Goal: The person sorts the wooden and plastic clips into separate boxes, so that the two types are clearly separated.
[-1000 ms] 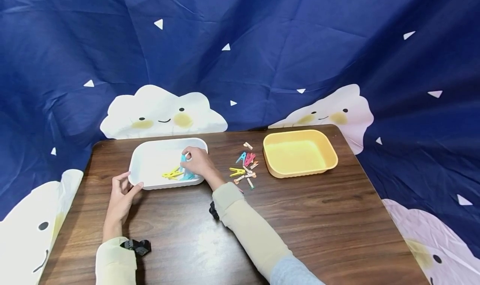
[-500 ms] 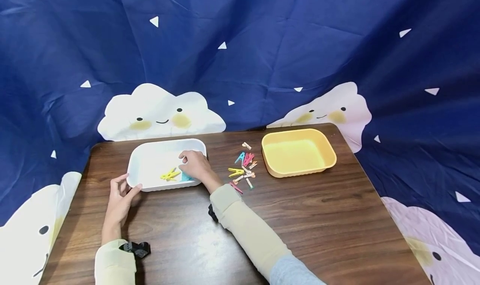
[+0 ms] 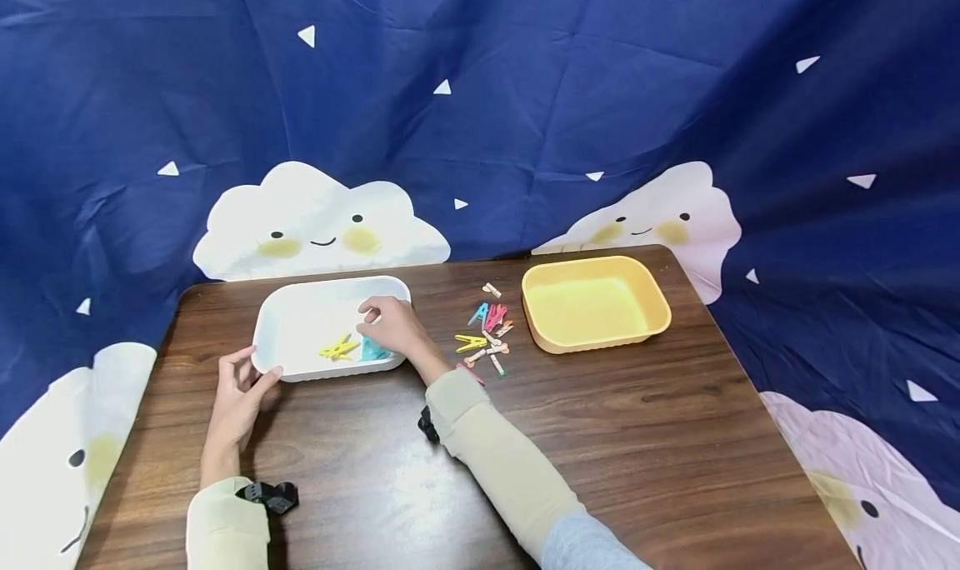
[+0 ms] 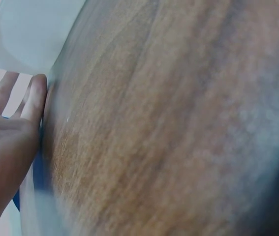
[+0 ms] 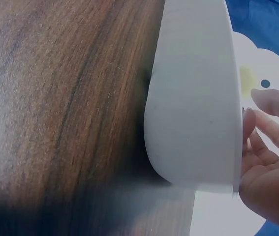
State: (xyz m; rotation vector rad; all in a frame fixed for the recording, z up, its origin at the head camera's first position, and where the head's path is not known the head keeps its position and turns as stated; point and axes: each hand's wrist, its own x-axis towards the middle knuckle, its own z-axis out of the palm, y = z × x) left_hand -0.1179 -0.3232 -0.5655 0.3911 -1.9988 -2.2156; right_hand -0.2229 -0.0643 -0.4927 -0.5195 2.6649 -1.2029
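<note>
My left hand [image 3: 238, 399] holds the near left corner of a white plastic tray [image 3: 300, 303], thumb along the front wall and fingers at the left side. In the left wrist view that hand [image 4: 11, 128] reaches up to the tray's pale wall [image 4: 31, 34]. My right hand [image 3: 393, 324] hovers inside the tray's right end, its fingers loosely bent. Below it lie blue clothespins [image 3: 372, 349], partly hidden by the hand. Yellow clothespins [image 3: 340, 347] rest to their left. The right wrist view shows the hand [image 5: 272, 152] beyond the tray wall [image 5: 198, 108], thumb and finger apart, with nothing visible between them.
Right of the tray, loose clothespins lie on the wooden table [image 3: 637, 453]: a yellow one [image 3: 471, 342], a blue one [image 3: 480, 312], pink ones [image 3: 495, 317] and several small wooden ones [image 3: 495, 349]. A yellow tray [image 3: 596, 303] stands at the back right. A blue curtain [image 3: 480, 95] hangs behind.
One second ago my right hand pinched an upright blue clothespin; it has let go, and blue clothespins now lie in the tray under the hand. The left hand stays at the corner.
</note>
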